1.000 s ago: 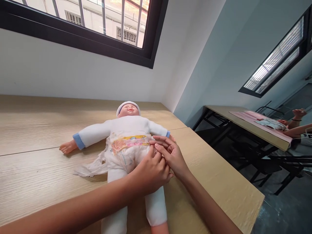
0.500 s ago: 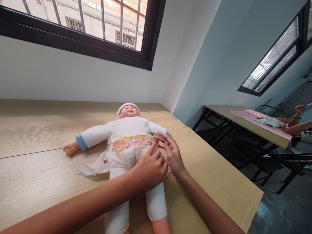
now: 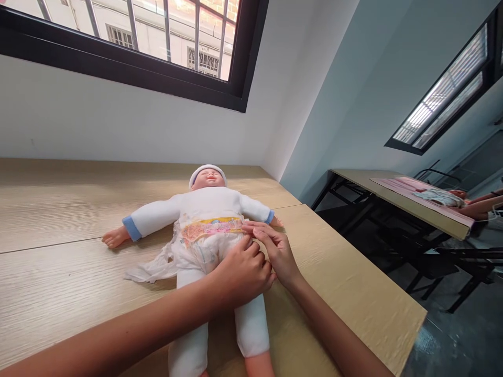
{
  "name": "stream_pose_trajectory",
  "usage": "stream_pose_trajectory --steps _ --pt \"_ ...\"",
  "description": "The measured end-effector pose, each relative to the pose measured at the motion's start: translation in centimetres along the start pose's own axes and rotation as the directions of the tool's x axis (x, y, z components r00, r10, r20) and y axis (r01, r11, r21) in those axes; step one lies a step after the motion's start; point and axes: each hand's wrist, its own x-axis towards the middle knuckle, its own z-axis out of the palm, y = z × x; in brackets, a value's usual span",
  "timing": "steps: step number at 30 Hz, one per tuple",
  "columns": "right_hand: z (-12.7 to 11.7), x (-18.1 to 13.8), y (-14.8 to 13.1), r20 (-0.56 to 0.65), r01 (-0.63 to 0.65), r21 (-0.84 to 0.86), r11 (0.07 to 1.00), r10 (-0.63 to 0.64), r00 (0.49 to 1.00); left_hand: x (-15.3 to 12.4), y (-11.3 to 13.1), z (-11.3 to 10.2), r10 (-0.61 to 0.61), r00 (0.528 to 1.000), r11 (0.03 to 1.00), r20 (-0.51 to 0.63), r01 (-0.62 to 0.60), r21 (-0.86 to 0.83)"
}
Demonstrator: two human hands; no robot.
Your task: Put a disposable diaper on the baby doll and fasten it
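Note:
A baby doll (image 3: pixel 210 201) in a white suit with blue cuffs and a white cap lies on its back. A crumpled white diaper (image 3: pixel 208 251) with a yellow and pink waistband is around its hips, one torn-looking side strip trailing on the table. My left hand (image 3: pixel 245 269) reaches across the doll's leg, fingers curled on the diaper's right edge. Beside it, my right hand (image 3: pixel 277 254) has its fingertips and thumb drawn together on the waistband's right end. My fingers hide the edge between them.
The doll lies on a light wooden table (image 3: pixel 78 293) against a wall with a barred window (image 3: pixel 157 42). To the right, past the table's edge, stands another table (image 3: pixel 416 209) with a pink mat and a second doll. A person's arm (image 3: pixel 483 204) shows there.
My right hand's raised, spread fingers have come down and together onto the diaper's waistband. My left hand stays nearly in place. The other person's raised hand has lowered.

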Motion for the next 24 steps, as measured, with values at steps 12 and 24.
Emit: stream_pose_trajectory --steps 12,24 --pt "-0.5 0.3 0.5 -0.206 -0.001 0.272 0.962 0.059 0.977 -0.1 -0.1 -0.1 -0.014 0.997 1.0 -0.082 0.013 -0.013" --pt "0.2 -1.0 -0.9 0.103 0.083 -0.063 0.995 -0.077 0.992 0.1 0.0 0.2 -0.023 0.997 0.998 -0.077 0.018 -0.062"
